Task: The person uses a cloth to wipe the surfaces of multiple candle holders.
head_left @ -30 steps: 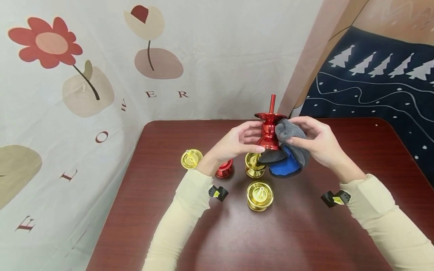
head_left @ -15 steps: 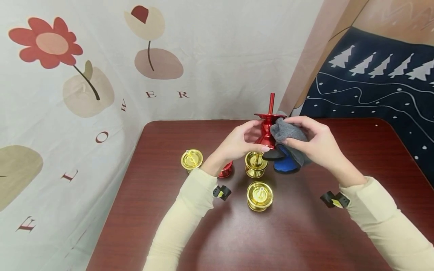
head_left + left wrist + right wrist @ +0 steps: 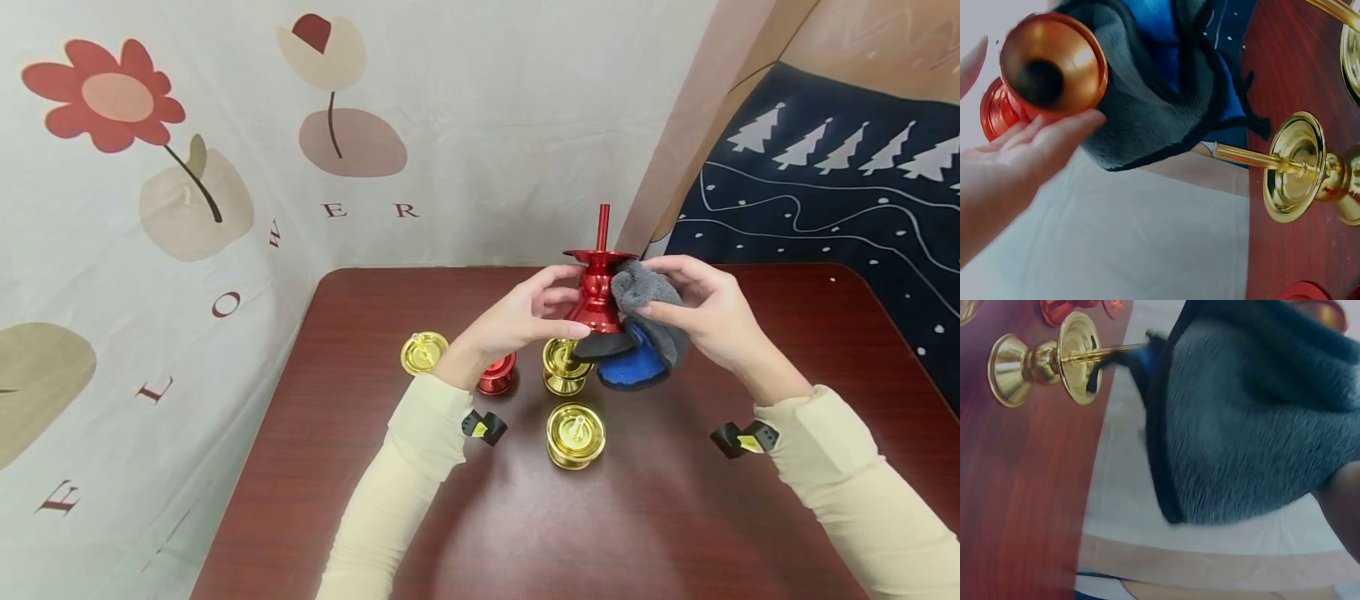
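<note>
Raised over the table in the head view is a red metal candlestick (image 3: 597, 292), upright, its thin stem on top. My left hand (image 3: 517, 315) grips it from the left, thumb across the flared base and fingers behind. On the other side, my right hand (image 3: 708, 312) pinches a grey cloth with a blue underside (image 3: 647, 292) and presses it to the candlestick's body. A loose flap of the cloth hangs below. From the left wrist I see the candlestick's hollow base (image 3: 1054, 59) beside the cloth (image 3: 1147, 119). Cloth (image 3: 1247, 425) fills much of the right wrist view, hiding most fingers.
On the dark red table (image 3: 465, 533) stand gold candlesticks: one at the left (image 3: 423, 353), one below the held piece (image 3: 564, 379), one nearer the front (image 3: 575, 437). Another red candlestick (image 3: 497, 375) is partly behind my left wrist. Printed curtains (image 3: 480, 150) hang behind.
Half a second ago the cloth and left hand were slightly closer together. Now the cloth has slid back right along the candlestick, and my left hand has shifted a little left.
</note>
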### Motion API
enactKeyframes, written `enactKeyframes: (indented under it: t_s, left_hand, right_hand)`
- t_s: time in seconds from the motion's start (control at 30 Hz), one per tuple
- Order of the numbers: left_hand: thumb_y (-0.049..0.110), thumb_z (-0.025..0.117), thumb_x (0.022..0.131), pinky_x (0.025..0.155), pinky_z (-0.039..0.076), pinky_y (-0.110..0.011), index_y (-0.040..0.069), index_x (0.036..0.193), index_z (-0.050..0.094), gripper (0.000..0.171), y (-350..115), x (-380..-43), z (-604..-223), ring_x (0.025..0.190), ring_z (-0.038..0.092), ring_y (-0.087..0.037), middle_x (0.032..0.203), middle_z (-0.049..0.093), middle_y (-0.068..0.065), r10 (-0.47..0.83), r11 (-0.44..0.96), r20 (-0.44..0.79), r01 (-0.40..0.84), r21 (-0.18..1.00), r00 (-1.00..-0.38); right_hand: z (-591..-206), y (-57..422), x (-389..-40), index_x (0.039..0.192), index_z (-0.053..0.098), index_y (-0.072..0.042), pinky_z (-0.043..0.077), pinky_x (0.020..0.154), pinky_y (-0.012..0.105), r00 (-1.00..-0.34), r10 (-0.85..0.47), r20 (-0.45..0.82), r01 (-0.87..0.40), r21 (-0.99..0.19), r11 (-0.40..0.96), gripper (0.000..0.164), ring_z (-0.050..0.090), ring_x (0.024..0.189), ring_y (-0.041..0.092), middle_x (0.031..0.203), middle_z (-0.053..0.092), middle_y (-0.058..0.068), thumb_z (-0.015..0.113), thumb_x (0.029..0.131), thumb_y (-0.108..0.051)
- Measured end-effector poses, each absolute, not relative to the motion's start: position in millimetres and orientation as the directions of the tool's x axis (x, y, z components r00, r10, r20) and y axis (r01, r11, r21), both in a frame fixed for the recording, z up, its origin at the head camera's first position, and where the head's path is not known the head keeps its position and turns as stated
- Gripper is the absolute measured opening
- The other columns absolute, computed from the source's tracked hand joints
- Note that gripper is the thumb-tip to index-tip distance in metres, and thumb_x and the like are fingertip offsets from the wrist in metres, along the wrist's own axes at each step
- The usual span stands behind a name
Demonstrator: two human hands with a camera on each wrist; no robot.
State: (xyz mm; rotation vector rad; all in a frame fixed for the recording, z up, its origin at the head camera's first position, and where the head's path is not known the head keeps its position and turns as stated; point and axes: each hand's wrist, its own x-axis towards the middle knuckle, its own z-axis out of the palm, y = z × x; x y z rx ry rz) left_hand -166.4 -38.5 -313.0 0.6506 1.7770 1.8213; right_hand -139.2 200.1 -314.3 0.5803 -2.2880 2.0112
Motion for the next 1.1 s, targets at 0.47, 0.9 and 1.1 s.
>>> enactKeyframes:
  t_s: [0.47, 0.9, 1.1]
  left_hand:
    - [0.005, 0.073, 0.075, 0.094, 0.039, -0.023, 0.004, 0.138, 0.036, 0.073, -33.1, -167.2, -308.3, 0.104, 0.054, -0.019, 0.114, 0.055, -0.014, 0.535, 0.196, 0.003, 0.128, 0.972, -0.845]
    - [-0.016, 0.059, 0.078, 0.093, 0.043, -0.033, -0.006, 0.138, 0.029, 0.068, -44.0, -166.0, -301.2, 0.117, 0.047, -0.026, 0.133, 0.043, -0.023, 0.637, -0.034, 0.011, -0.015, 0.999, -0.770]
    - [-0.010, 0.064, 0.077, 0.097, 0.038, -0.028, -0.004, 0.139, 0.026, 0.073, -38.2, -165.3, -300.9, 0.118, 0.047, -0.024, 0.135, 0.042, -0.019, 0.615, 0.034, 0.003, 0.030, 0.999, -0.788]
  right_hand:
    - [-296.4, 182.5, -128.2, 0.116, 0.060, -0.006, 0.044, 0.079, 0.012, -0.918, -0.177, 0.354, -0.395, -0.808, 0.436, 0.042, 0.055, 0.090, 0.008, 0.107, 0.060, 0.004, 0.072, 0.076, -0.002]
    - [-304.7, 199.8, -136.8, 0.116, 0.059, -0.005, 0.048, 0.077, 0.018, -0.932, -0.226, 0.284, -0.308, -0.948, 0.080, 0.040, 0.055, 0.091, 0.018, 0.106, 0.063, -0.001, 0.065, 0.079, 0.008]
    - [-297.4, 189.8, -132.7, 0.117, 0.059, -0.006, 0.047, 0.075, 0.015, -0.929, -0.185, 0.322, -0.366, -0.875, 0.317, 0.040, 0.056, 0.086, 0.014, 0.104, 0.061, -0.003, 0.069, 0.079, 0.000]
